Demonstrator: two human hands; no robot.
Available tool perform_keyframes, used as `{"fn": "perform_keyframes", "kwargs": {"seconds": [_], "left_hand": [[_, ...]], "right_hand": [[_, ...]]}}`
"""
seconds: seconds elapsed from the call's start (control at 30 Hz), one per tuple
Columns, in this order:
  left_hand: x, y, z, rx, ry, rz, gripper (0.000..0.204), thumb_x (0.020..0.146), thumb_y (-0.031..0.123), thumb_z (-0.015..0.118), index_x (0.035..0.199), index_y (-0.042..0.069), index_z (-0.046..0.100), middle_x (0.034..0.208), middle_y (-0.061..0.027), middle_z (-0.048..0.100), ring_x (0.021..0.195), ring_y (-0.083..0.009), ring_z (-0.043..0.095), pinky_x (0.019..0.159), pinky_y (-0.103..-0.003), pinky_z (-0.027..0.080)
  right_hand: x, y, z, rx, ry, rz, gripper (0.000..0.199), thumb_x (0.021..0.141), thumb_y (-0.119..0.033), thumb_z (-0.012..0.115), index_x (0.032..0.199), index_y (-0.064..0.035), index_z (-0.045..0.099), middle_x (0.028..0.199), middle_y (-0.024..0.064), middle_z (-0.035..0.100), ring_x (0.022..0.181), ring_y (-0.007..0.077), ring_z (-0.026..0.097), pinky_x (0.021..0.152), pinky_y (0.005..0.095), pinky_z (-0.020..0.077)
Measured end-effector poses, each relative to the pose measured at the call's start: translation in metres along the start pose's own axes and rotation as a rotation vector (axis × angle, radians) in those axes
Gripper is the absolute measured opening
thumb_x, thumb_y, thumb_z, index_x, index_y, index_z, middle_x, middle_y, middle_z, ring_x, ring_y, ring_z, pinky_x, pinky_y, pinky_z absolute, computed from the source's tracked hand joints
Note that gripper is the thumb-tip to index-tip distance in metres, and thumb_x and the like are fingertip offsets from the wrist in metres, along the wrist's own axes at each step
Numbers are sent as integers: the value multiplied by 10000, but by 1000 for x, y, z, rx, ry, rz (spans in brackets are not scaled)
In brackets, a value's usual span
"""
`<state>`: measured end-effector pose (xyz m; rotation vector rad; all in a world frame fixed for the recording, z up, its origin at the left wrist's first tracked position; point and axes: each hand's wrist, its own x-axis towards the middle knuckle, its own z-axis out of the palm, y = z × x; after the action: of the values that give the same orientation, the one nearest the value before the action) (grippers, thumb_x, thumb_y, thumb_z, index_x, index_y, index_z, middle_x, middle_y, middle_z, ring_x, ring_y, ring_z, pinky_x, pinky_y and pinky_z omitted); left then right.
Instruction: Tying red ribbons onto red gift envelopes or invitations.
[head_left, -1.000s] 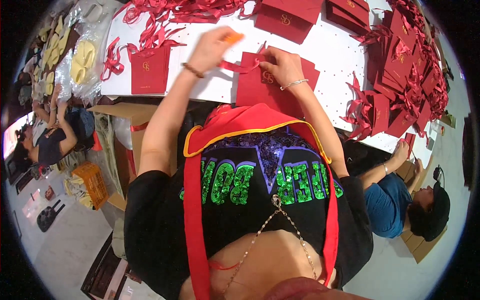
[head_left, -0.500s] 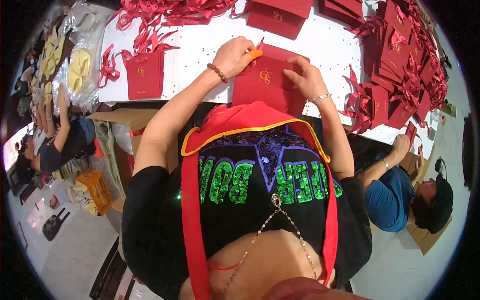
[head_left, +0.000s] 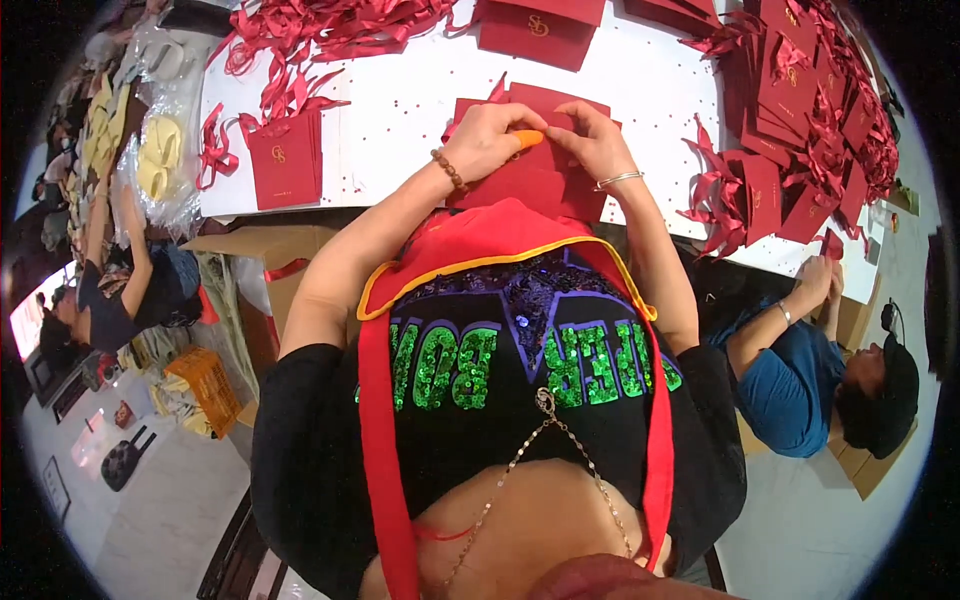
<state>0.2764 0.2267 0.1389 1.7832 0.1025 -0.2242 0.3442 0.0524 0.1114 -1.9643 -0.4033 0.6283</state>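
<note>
Flat red paper gift bags (head_left: 545,192) with gold print lie on the white table in front of me, close to my apron. My left hand (head_left: 485,142), with an orange cover on one finger and a beaded bracelet, rests over the left part of the top bag, its fingers closed. From the right, my right hand (head_left: 600,152), wearing a bangle, brings thumb and forefinger together beside the left fingertips. What the two pinches hold is too small to make out. A bit of red ribbon (head_left: 498,88) sticks up behind my left hand.
Ribboned bags (head_left: 288,165) stand at the left, below a heap of red ribbons (head_left: 330,35). A stack of bags (head_left: 540,35) lies ahead, a big pile (head_left: 790,90) on the right. A co-worker (head_left: 790,385) handles a small red piece at the right; another person (head_left: 125,285) works far left.
My right hand has moved left across the bag to meet my left hand. The left hand has come slightly nearer, its covered finger now pointing at the right fingertips.
</note>
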Motion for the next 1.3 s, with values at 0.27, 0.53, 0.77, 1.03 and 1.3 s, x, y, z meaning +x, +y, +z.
{"fn": "perform_keyframes", "kwargs": {"seconds": [0.27,0.53,0.77,1.03,1.3], "left_hand": [[3,0,7,-1,141,-88,159,753,48,586,902,-6,585,753,-119,640,644,-152,614,574,-267,481],[10,1,9,163,163,6,290,719,58,576,1006,18,557,702,-124,626,624,-215,612,569,-300,478],[11,9,0,158,66,-91,274,701,67,551,967,20,591,629,-84,609,535,-179,591,509,-293,461],[10,10,7,326,128,-12,153,744,45,562,892,4,567,610,-54,584,549,-125,563,509,-266,431],[-1,16,-3,699,186,273,242,726,251,656,861,76,557,686,-85,608,615,-263,583,543,-341,447]], "right_hand": [[-1,-6,0,-16,8,5,337,739,-192,666,1009,-23,557,680,123,595,581,157,590,546,293,457],[-3,-10,-3,-12,-10,23,280,728,-165,668,945,-22,564,688,119,595,608,171,571,576,304,448],[-7,-8,4,47,30,-89,280,719,-166,668,940,-26,569,677,123,576,604,188,550,582,306,438],[-7,-14,4,-31,15,-139,279,718,-173,668,941,-29,583,613,110,525,567,151,495,544,303,407],[-17,-19,1,98,-31,-59,269,740,-130,643,982,-28,584,781,113,593,672,141,536,639,266,438]]}}
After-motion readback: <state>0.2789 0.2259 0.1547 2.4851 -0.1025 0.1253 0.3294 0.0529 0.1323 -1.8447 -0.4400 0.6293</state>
